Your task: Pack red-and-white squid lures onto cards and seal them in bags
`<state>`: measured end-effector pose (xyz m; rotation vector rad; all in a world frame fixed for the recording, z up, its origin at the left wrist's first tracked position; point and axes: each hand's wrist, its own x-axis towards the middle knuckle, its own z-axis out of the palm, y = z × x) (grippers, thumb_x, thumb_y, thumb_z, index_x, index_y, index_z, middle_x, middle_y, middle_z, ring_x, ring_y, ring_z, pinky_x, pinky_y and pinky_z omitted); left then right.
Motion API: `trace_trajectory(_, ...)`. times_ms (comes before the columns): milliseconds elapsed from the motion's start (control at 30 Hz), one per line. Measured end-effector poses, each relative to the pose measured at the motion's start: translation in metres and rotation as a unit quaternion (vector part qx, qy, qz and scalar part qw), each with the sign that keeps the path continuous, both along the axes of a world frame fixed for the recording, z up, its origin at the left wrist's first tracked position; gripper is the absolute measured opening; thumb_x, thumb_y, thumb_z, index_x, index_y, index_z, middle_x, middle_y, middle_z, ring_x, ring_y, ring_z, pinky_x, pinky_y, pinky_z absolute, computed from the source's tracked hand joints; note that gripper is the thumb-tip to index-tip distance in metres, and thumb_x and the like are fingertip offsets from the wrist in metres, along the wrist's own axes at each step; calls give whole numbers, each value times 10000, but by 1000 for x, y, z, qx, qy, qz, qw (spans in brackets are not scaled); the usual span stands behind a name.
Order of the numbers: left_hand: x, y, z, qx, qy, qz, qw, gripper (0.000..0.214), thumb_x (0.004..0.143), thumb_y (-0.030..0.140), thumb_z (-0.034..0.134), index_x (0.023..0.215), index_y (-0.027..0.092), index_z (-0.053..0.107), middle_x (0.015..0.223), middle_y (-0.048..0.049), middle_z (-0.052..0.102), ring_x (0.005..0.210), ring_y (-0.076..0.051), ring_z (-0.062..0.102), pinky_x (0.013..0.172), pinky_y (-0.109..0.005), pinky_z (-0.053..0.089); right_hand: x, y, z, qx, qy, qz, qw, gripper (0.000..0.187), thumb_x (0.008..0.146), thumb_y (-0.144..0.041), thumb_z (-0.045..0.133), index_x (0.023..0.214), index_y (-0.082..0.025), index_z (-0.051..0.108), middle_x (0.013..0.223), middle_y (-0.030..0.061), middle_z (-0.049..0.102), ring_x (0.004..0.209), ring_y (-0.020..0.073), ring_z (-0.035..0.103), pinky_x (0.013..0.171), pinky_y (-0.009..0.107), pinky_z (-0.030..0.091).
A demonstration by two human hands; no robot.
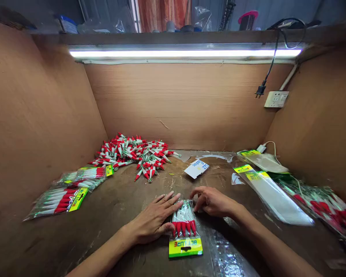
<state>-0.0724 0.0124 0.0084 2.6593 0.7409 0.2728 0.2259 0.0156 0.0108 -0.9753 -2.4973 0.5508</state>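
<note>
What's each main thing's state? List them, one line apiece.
Clear plastic packet of red-and-white lures, yellow-green header: filled, lying flat
Left hand: spread, resting on that packet's edge
Right hand: fingers curled by its other edge; contact unclear
Similar packets at left: filled
Loose red-and-white tapered lures: heaped, unbagged
Flat clear bags with yellow-green headers: apparently unfilled
Long white tube light: lit
Black two-pin plug: dangling, unplugged

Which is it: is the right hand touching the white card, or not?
Apart. The head view shows a strip of tabletop between the right hand and the card.
</note>
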Motion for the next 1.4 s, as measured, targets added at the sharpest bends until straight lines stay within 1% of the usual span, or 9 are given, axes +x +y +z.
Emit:
trace_trajectory(167,13,12,-4,32,-26,117,992,638,990,570,352,1551,304,202,1633,-63,132,1497,-296,113,1191,-515,170,3,15,-14,-16,101,-67,992,421,631,66,463,734,-201,771,959,21,677,852,133,640,777,216,465)
trace_trajectory(267,33,15,-4,5,-20,159,987,684,885,590,572,1463,258,424,1615,-118,210,1488,-347,133,1167,-545,204,4,22,-23,29,161,-142,976,440,677,50,431,850,-190,757,933,42,662,866,150,627,783,239,467)
trace_trajectory(467,40,-8,5,-169,-119,122,971,524,681,480,814,1103,216,652,982,-42,705,912,-244,658,784,-332,517,9,28,-34,75,147,-199,966,448,778,-35,431,1068,-212,724,1064,68,640,944,187,623,855,297,472)
trace_trajectory(567,0,3,27,-197,-230,196,933,539,653,453,822,1070,172,627,906,-34,702,817,-205,657,693,-284,520,13,32,-40,87,133,-219,963,450,834,-101,422,1189,-239,663,1142,66,612,947,187,623,853,301,483)
trace_trajectory(700,-104,35,72,45,-338,463,818,567,826,554,600,1243,176,535,1075,-77,693,986,-277,659,822,-419,522,15,37,-50,121,73,-267,953,501,856,-175,445,1346,-239,528,1251,83,572,1082,218,585,954,334,455)
trace_trajectory(867,-171,58,83,214,-281,575,738,915,719,565,681,1431,107,335,1487,-200,379,1399,-547,155,1099,-669,153,-6,47,-46,173,-71,-351,918,627,846,-349,586,1433,-199,426,1409,141,487,1219,309,489,993,403,411)
trace_trajectory(1167,-3,48,23,249,-151,319,902,989,774,593,675,1531,194,179,1544,-154,337,1430,-330,294,1143,-480,302,-41,80,45,180,-70,-374,907,240,936,-262,422,909,-186,649,924,100,694,843,221,651,717,284,441)
trace_trajectory(1300,17,22,15,218,-164,282,920,1131,710,686,685,1555,233,86,1546,-172,307,1415,-380,286,1144,-557,253,-42,70,42,-57,120,-304,943,298,872,-329,512,1116,-180,596,905,61,720,712,191,671,610,259,470)
trace_trajectory(1400,11,13,2,138,-84,267,950,1078,663,628,739,1534,279,208,1426,-158,455,1273,-392,446,1047,-555,367,-47,71,29,-40,93,-301,948,531,803,-392,628,1275,-169,533,1066,104,705,893,235,682,736,309,505)
